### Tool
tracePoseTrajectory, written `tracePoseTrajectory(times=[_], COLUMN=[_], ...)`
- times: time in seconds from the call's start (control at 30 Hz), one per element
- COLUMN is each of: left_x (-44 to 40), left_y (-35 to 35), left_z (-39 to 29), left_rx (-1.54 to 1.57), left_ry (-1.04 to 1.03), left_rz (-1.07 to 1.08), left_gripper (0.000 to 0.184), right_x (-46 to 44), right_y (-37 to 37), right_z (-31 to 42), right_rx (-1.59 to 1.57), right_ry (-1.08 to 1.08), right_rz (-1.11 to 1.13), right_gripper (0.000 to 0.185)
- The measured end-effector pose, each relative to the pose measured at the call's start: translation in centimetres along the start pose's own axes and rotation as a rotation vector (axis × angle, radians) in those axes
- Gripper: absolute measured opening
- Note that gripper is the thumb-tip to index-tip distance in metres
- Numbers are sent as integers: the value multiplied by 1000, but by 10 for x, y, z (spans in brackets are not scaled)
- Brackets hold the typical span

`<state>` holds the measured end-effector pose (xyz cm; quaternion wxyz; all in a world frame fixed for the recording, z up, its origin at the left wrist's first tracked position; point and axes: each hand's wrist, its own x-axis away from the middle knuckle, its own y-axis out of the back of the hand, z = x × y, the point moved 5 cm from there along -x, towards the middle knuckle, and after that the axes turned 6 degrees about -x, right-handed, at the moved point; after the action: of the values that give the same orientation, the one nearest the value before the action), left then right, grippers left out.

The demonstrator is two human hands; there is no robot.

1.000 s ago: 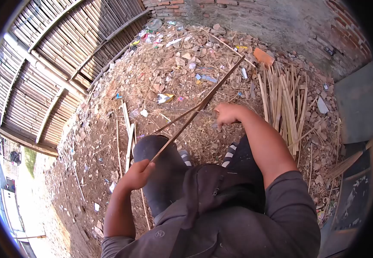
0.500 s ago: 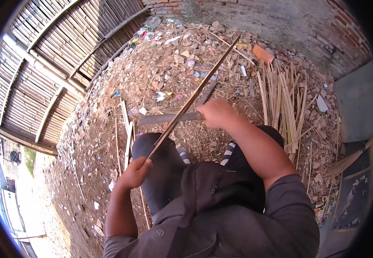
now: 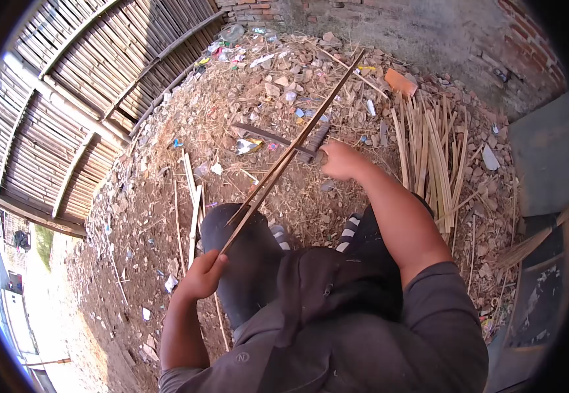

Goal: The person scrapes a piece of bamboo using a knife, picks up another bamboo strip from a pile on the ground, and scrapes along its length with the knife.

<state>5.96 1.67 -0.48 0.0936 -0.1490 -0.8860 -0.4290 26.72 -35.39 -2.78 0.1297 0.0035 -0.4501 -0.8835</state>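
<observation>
My left hand (image 3: pixel 206 275) is closed around the near end of a long bamboo strip (image 3: pixel 327 103), which slants up and away to the right. My right hand (image 3: pixel 341 161) is closed around the grip of a machete, the grip itself hidden by the fingers. The machete blade (image 3: pixel 258 133) points left and crosses the strip near its middle, seen nearly edge-on. Below the crossing, a thin sliver (image 3: pixel 248 205) stands apart from the strip, its loose end over my left knee. A dark ridged piece (image 3: pixel 313 142) lies just beyond the blade, beside my right hand.
Several pale bamboo strips (image 3: pixel 432 150) lie piled on the right, with a few more (image 3: pixel 193 196) on the left. Rubble and litter cover the ground. A bamboo fence (image 3: pixel 101 92) stands left, a brick wall (image 3: pixel 415 46) behind, and a broom (image 3: pixel 533 242) at far right.
The machete has moved a little away from me and its blade has turned from broadside to nearly edge-on. A sliver has parted from the bamboo strip. My left hand has shifted slightly nearer my body.
</observation>
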Motion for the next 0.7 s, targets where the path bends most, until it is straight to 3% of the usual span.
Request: tracePoseTrajectory(times=[0.17, 0.27, 0.37, 0.5, 0.7], left_x=[1, 4, 11, 26, 25], left_y=[0, 5, 10, 18, 11], left_z=[0, -7, 2, 13, 7], left_rx=[17, 86, 91, 135, 133], left_ry=[3, 50, 55, 146, 48], left_rz=[-8, 20, 51, 88, 38], left_gripper=[39, 37, 37, 35, 37], right_x=[-16, 9, 5, -4, -5], right_y=[-29, -6, -5, 11, 17], right_z=[-20, 12, 7, -1, 4], right_rx=[-160, 172, 336, 300, 149], right_ry=[60, 95, 204, 160, 50], right_rz=[47, -147, -186, -241, -292], right_gripper=[28, 28, 23, 24, 23])
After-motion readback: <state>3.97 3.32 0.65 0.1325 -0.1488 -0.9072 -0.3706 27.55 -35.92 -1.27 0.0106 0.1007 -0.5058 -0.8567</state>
